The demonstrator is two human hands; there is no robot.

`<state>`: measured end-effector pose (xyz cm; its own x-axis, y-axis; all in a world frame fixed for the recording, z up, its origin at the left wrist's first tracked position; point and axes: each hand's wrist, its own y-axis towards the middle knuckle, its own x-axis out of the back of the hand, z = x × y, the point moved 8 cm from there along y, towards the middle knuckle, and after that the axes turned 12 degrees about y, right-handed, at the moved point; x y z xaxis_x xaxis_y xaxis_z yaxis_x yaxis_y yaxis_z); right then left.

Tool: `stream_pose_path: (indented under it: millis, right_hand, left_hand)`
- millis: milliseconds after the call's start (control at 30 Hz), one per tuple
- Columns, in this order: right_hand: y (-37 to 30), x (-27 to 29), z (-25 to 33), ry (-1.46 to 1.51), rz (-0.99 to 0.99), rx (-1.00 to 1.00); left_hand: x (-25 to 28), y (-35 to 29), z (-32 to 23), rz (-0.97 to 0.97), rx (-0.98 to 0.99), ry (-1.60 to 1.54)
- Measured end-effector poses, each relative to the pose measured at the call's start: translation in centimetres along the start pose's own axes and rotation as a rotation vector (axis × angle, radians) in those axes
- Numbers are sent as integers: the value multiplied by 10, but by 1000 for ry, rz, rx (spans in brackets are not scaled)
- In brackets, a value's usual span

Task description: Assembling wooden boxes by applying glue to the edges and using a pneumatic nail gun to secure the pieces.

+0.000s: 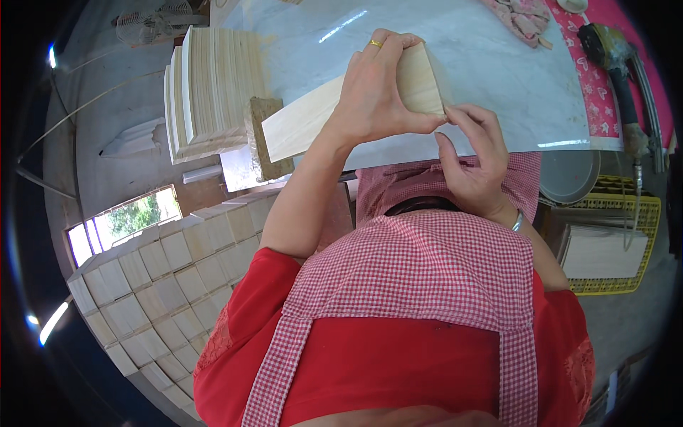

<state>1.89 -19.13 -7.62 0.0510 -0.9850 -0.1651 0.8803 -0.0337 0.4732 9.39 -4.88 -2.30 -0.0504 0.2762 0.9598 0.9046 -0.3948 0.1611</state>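
A long, pale wooden piece, either a thick board or a flat box, lies at a slant across the table's near edge. My left hand spans it, fingers over the far edge and thumb along the near edge, gripping it. At its near right corner, the fingertips of my right hand touch the wood. The right thumb stays apart from those fingers, with nothing visible between them. Beside the piece's left end stands a rough brown block.
Tall stacks of pale boards stand left on the grey-white table. Many wooden blocks are piled lower left. A nail gun-like tool lies at the right, above a yellow crate holding boards. A pink cloth lies at the back.
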Motion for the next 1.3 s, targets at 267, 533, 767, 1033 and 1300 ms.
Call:
stream_pose_path:
  millis: [267, 533, 767, 1033, 1300]
  right_hand:
    - [1, 0, -2, 32, 51, -40]
    - [44, -6, 2, 36, 187, 19]
    - [34, -11, 14, 100, 323, -71]
    - [16, 35, 22, -114, 457, -177]
    - [89, 254, 2, -1498, 128, -6]
  left_hand:
    - [-1, 2, 1, 8, -4, -6]
    - [-2, 0, 2, 30, 30, -34]
    - [-3, 0, 2, 31, 59, -39]
    - [2, 0, 3, -43, 55, -19]
    - [3, -4, 0, -93, 49, 24]
